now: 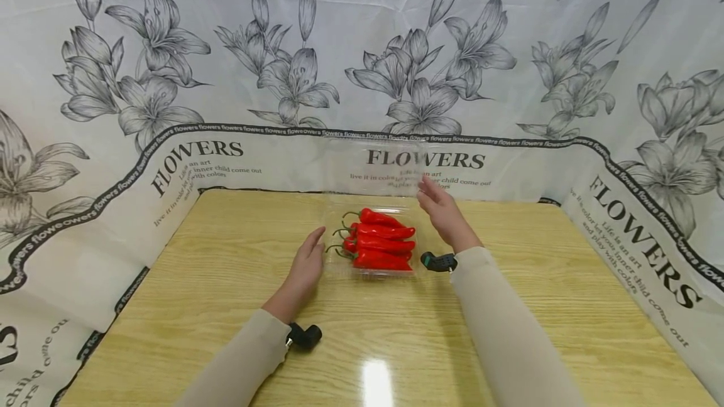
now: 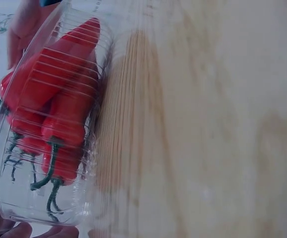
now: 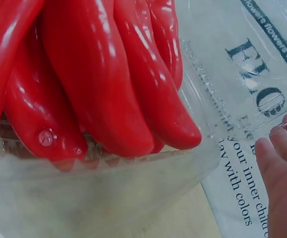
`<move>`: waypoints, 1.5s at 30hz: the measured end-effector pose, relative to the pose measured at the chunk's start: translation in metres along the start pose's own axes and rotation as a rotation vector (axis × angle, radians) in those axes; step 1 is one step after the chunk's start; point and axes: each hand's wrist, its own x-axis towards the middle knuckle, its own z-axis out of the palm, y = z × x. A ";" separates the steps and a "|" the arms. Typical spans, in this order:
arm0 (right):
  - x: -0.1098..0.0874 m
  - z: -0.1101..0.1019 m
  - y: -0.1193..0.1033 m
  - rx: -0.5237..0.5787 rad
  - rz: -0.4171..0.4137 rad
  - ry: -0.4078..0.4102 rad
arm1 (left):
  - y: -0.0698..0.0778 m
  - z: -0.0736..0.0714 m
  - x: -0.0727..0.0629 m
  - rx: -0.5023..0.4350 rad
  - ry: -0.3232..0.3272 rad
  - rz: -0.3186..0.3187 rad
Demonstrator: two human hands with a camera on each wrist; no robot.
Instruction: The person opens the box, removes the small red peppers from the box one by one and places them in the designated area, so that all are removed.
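A clear plastic clamshell box [image 1: 384, 274] sits on the table with its see-through lid [image 1: 362, 168] raised at the back. Several red peppers [image 1: 384, 245] with green stems lie side by side inside it, stems toward the left. My left hand [image 1: 302, 269] is at the box's left side; in the left wrist view its fingertips [image 2: 59, 232] show by the stem end. At the lid's right edge is my right hand [image 1: 447, 215], its fingers [image 3: 282, 153] fairly straight beside the clear plastic in the right wrist view.
The light wood table [image 1: 237, 256] runs around the box on all sides. A white cloth [image 1: 283, 165] printed with flowers and lettering hangs behind and along both sides. Dark wrist-worn devices [image 1: 305, 336] sit at both sleeves.
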 end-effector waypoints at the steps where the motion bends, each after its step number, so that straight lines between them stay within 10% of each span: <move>1: 0.001 0.000 0.003 -0.014 0.001 0.002 | 0.000 0.000 0.000 0.000 0.000 0.000; 45: 0.015 -0.004 0.005 -0.121 0.147 -0.044 | 0.003 0.003 -0.001 0.016 0.007 0.021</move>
